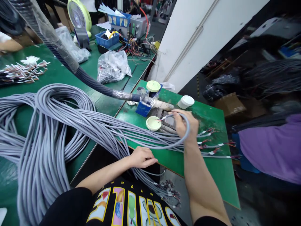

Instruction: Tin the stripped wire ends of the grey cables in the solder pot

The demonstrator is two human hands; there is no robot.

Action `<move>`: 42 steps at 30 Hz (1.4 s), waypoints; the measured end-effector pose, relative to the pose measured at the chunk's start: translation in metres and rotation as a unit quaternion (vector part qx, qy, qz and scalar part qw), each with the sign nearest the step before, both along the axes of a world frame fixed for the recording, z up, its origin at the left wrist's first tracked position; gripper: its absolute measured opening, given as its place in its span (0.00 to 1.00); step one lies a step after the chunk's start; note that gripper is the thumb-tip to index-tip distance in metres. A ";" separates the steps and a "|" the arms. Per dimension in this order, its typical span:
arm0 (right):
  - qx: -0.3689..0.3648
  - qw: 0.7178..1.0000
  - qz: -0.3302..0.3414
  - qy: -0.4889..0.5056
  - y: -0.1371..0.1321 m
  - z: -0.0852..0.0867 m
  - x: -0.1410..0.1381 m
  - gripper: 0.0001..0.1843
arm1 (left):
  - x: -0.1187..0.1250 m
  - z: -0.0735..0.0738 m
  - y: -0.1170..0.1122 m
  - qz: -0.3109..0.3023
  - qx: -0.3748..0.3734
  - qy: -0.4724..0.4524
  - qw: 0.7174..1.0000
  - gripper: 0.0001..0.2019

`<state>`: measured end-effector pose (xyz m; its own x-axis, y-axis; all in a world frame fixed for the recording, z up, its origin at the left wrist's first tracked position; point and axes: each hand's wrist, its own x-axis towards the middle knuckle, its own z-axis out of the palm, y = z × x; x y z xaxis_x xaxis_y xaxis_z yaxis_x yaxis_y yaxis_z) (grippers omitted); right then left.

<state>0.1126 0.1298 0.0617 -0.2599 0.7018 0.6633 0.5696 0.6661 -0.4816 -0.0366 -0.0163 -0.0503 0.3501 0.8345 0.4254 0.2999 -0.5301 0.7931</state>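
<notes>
My right hand (187, 125) is closed around a grey cable (187, 133) near its end. The cable loops back beneath that hand, and its stripped end, with thin reddish wires, points left over a small round cream dish (153, 123). The wire tips are at the dish's right side; whether they touch its contents I cannot tell. My left hand (142, 157) rests at the table's front edge beside the cables, its fingers loosely bent and the thumb out, with nothing visible in it. Several other grey cables (141, 133) pass under my right hand, their stripped ends (213, 150) lying at the right.
A large coil of grey cable (44, 125) covers the left table. A ribbed hose (94, 83) ends above the work spot, beside a blue block (144, 108). A white cup (185, 102) stands behind my right hand. A person in purple (272, 147) is at the right.
</notes>
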 end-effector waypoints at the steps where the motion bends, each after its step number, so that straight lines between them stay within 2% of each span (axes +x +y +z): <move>1: 0.015 1.000 -0.019 0.000 -0.001 0.003 0.008 0.11 | 0.000 -0.001 0.001 0.001 0.007 0.003 1.000 0.17; 5: 0.060 0.994 -0.094 -0.007 0.005 0.004 0.037 0.11 | -0.001 0.000 0.002 -0.008 0.023 0.015 1.000 0.16; 11: 0.067 0.987 -0.142 -0.008 0.029 -0.017 0.061 0.12 | -0.001 0.007 0.004 0.000 0.067 0.031 0.997 0.18; 24: 0.025 0.990 -0.136 -0.029 0.054 -0.047 0.071 0.12 | 0.001 0.003 0.004 0.004 0.084 0.033 0.996 0.15; 28: 0.023 0.990 -0.134 -0.034 0.057 -0.050 0.072 0.13 | 0.001 0.003 0.005 0.002 0.080 0.036 0.996 0.15; 38: -0.021 0.981 -0.155 -0.118 0.066 -0.056 0.070 0.13 | 0.002 0.001 0.006 0.001 0.064 0.038 0.997 0.16; 42: -0.025 0.981 -0.147 -0.127 0.065 -0.051 0.070 0.13 | -0.001 0.008 0.004 -0.021 0.001 0.010 1.000 0.17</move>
<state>0.1823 0.1950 0.0109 -0.1927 0.8014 0.5662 0.8394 0.4335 -0.3279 -0.0375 -0.0124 -0.0428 0.3931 0.8182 0.4194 0.2932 -0.5439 0.7862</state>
